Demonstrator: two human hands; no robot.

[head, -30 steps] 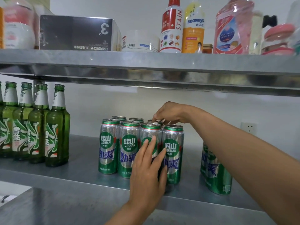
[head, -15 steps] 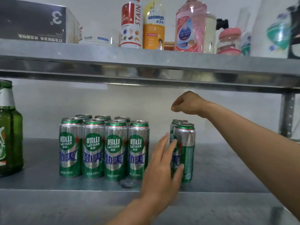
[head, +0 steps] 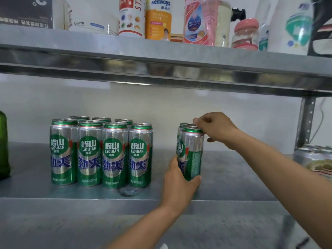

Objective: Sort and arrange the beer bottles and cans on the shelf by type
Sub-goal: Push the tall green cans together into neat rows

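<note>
The fingers (head: 196, 178) of the left hand (head: 177, 186) were curled round the lower part of the front can (head: 193, 150), thumb on its left side and fingertips wrapping its right. The fingers (head: 197, 121) of the right hand (head: 217, 128) were bent together over the top of that can and the rear can (head: 183, 125) just behind it. Whether they pinched a rim could not be told.

Both cans stood upright on the shelf (head: 233, 177), right of centre. The front one was silver with a green rim and base, and its green round badge was turned partly away to the left.

To the left, apart from the pair, a block of cans (head: 115, 151) of the same kind stood in tight rows with badges facing forward. A green bottle (head: 4, 144) showed at the far left edge. Beyond a post (head: 305, 123) on the right stood pale cans (head: 312, 157), blurred. The upper shelf (head: 161, 56) carried cleaners (head: 158, 18).
</note>
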